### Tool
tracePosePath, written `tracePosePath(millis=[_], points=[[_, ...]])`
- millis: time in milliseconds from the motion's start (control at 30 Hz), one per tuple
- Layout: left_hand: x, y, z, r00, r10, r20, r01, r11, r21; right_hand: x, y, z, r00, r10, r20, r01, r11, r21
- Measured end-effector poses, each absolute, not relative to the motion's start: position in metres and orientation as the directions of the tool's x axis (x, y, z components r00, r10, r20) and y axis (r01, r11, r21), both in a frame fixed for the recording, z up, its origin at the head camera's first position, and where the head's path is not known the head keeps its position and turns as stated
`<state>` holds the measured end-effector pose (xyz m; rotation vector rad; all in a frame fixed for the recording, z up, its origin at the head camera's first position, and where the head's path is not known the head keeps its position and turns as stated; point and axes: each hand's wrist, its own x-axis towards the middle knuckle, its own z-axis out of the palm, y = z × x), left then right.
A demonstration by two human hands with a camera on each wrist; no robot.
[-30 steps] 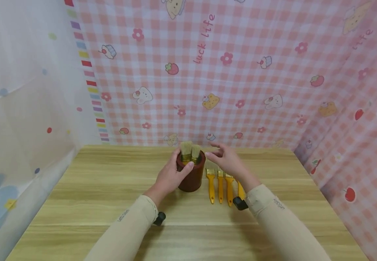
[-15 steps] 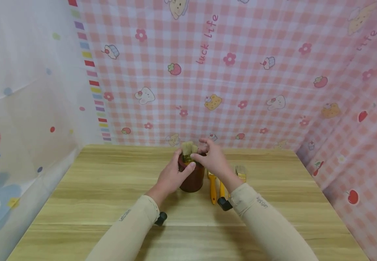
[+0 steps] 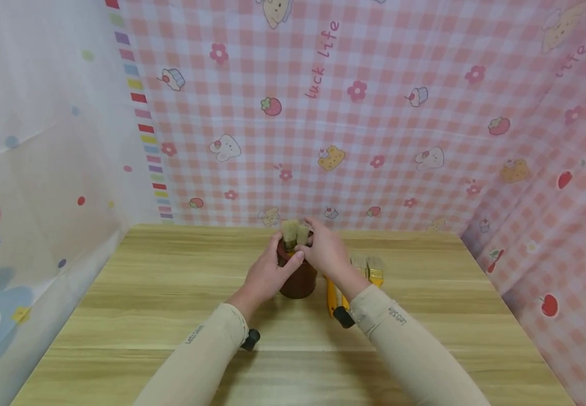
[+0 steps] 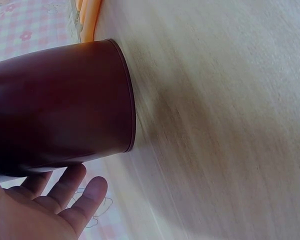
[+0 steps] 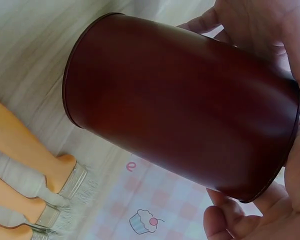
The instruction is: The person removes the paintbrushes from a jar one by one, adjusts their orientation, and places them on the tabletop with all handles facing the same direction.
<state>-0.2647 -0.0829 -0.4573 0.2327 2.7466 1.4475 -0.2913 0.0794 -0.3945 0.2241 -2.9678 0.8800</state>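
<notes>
A dark reddish-brown cup [image 3: 298, 285] stands upright on the table, bristle ends of two paintbrushes [image 3: 290, 232] rising above its rim. My left hand [image 3: 266, 273] grips its left side, thumb at the near rim; in the left wrist view the left hand's [image 4: 45, 212] other fingers lie along the wall [image 4: 65, 105]. My right hand [image 3: 327, 251] is at the rim's right side, thumb and forefinger pinching the right-hand paintbrush [image 3: 302, 234]. In the right wrist view the right hand's [image 5: 255, 215] fingers curl beside the rim, and the brush is hidden behind the cup [image 5: 180, 105].
Several yellow-handled paintbrushes [image 3: 376, 270] lie in a row right of the cup, partly under my right forearm. Their orange-looking handles [image 5: 25, 140] show in the right wrist view. A pink checked cloth [image 3: 293, 135] hangs behind the wooden table [image 3: 181, 265].
My right hand has moved left from beside the cup to the right-hand brush at the rim, its fingers closing in. My left hand has stayed on the cup.
</notes>
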Motion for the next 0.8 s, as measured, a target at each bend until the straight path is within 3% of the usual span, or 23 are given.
tracePosePath(millis=[200, 600, 800], points=[[-0.266, -0.082, -0.459, -0.989, 0.141, 0.038, 0.113, 0.571, 0.813, -0.289, 0.088, -0.386, -0.985, -0.123, 0.119, -0.171, 0.747, -0.643], [-0.266, -0.082, -0.459, -0.986, 0.139, 0.086, 0.151, 0.567, 0.809, -0.286, 0.146, -0.322, -0.959, 0.000, 0.285, -0.270, 0.319, -0.909], [-0.265, -0.081, -0.458, -0.988, 0.126, 0.084, 0.142, 0.572, 0.808, -0.282, 0.196, -0.310, -0.962, 0.068, 0.265, -0.227, 0.345, -0.911]])
